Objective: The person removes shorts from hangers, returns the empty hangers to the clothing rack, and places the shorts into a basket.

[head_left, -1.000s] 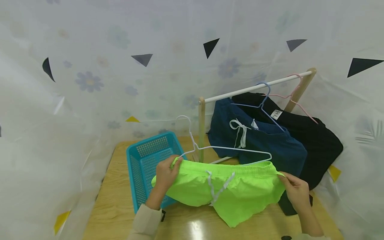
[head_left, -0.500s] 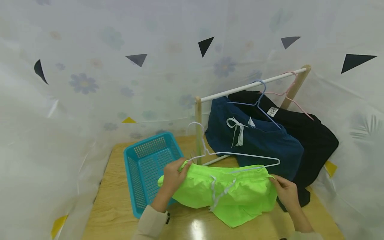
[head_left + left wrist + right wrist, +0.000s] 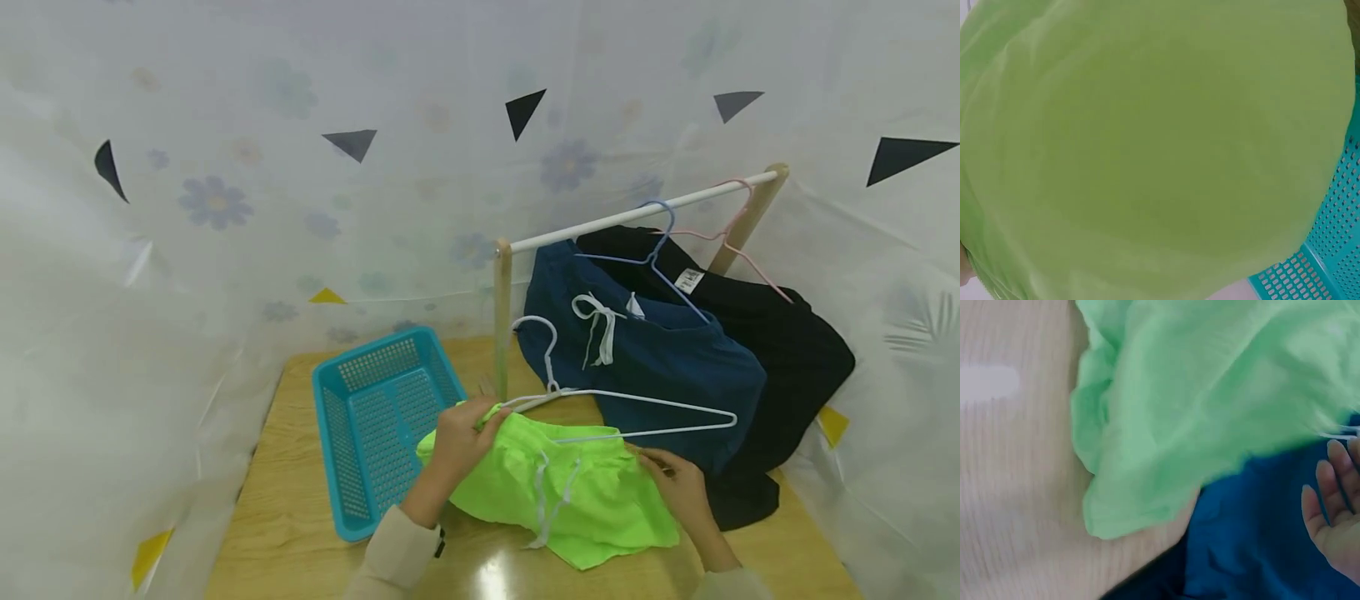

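Neon green shorts with white drawstrings hang between both hands over the table, their waistband slack. My left hand grips the left end of the waistband together with the left arm of a white hanger. The hanger's hook points up, and its right end sticks out past the waistband. My right hand pinches the waistband's right end; in the right wrist view its other fingers are loosely extended beside the cloth. Green cloth fills most of the left wrist view and hides the left hand there.
A blue perforated basket stands on the wooden table at the left. Behind the shorts, a rack carries dark blue drawstring shorts on a blue hanger and a black garment on a pink hanger.
The left hand and white hanger have moved right, and the right hand has come in to the left. The waistband, stretched taut before, is now slack, with the hanger jutting farther right.
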{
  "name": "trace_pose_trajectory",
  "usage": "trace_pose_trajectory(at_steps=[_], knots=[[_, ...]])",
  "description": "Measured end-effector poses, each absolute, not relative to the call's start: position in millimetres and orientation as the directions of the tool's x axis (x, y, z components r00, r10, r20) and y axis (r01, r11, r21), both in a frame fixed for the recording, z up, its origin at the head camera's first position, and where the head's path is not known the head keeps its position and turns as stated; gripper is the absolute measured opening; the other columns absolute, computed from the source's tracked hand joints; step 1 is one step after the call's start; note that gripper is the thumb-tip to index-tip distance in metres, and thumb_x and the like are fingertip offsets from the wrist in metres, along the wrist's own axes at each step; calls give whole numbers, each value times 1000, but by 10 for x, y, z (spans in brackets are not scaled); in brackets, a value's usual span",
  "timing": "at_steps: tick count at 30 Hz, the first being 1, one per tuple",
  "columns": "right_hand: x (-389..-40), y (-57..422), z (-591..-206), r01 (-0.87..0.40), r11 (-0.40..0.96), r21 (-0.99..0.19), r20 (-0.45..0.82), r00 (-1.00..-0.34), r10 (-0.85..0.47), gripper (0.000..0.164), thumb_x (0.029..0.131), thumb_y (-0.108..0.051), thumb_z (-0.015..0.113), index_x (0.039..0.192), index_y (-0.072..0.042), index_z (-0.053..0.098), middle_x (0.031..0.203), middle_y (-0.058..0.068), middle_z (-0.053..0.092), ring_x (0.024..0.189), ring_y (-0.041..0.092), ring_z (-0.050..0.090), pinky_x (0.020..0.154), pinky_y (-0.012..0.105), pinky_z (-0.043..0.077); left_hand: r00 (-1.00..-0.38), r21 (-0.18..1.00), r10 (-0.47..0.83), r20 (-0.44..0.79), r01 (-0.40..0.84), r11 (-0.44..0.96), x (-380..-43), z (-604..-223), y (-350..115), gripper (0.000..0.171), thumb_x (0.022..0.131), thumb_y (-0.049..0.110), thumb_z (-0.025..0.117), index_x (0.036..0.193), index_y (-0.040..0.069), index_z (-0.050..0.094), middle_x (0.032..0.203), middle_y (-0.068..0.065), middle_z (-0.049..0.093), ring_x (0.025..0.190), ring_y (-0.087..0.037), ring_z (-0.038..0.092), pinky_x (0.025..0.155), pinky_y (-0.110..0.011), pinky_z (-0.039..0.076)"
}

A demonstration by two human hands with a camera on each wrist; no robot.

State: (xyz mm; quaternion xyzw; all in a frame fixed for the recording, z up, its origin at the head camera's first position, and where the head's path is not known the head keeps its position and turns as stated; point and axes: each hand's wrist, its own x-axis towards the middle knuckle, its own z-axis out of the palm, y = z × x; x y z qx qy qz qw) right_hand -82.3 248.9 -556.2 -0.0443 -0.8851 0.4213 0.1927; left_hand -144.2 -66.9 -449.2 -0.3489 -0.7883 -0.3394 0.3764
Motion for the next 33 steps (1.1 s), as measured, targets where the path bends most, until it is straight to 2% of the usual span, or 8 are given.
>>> trace_pose_trajectory(at_steps=[3,6,11,15,19,23,28,33], knots=[[-836,2549,-5423,-154,525,-837,342,-896,283,9,78,8,62,86,9,66,72,-7,68,62,-11,55,56,7,45,-470,261,318,823,811,524,-1431,-4495,-653,48,95,38,38,76,5,66,68,-4,68,57,-12,64,52,-16,49],[-867,2649,-5157,-347,220,-912,408,-827,387,13,81,16,52,90,15,62,74,-12,68,63,-3,62,60,9,49,-459,244,338,822,819,519,-1435,-4491,-646,47,95,38,37,77,6,66,68,-4,68,55,-11,63,51,-16,49],[-792,2850,-4592,-634,-171,-754,564,-759,325,27,93,10,30,103,22,51,93,11,69,83,15,66,76,18,52,-450,224,364,816,826,517,-1431,-4485,-624,46,96,38,37,77,7,66,67,-2,67,55,-9,63,52,-15,49],[-649,2961,-4323,-547,165,-820,559,-828,34,29,95,7,29,106,19,52,103,-4,67,94,4,62,83,9,45,-459,218,396,795,826,519,-1424,-4454,-601,45,96,38,37,77,8,66,69,-1,68,57,-8,63,53,-14,48],[-573,2993,-4315,-480,526,-702,492,-861,-129,21,88,12,44,100,9,60,101,-23,63,90,-10,59,77,3,43,-455,194,441,774,832,519,-1419,-4404,-572,31,91,33,50,76,11,65,71,1,69,59,-6,63,52,-12,46],[-562,3004,-4449,-459,535,-709,447,-880,-162,19,84,13,50,95,5,62,97,-25,63,85,-12,59,72,2,44,-444,166,468,764,837,522,-1417,-4376,-540,14,82,26,63,77,13,65,70,4,68,59,-5,63,51,-11,45],[-563,3037,-4620,-456,412,-789,406,-890,-207,19,85,15,46,93,7,61,92,-21,65,81,-8,61,65,8,48,-447,167,477,757,838,520,-1418,-4390,-507,27,89,34,53,79,13,67,73,4,69,61,-5,63,53,-11,46],[-545,3067,-4690,-483,339,-807,447,-876,-182,24,84,18,45,90,3,63,86,-17,66,73,-4,63,56,14,49,-481,235,476,736,841,488,-1434,-4386,-473,19,86,28,59,84,13,69,78,2,71,70,-6,66,61,-13,50]])
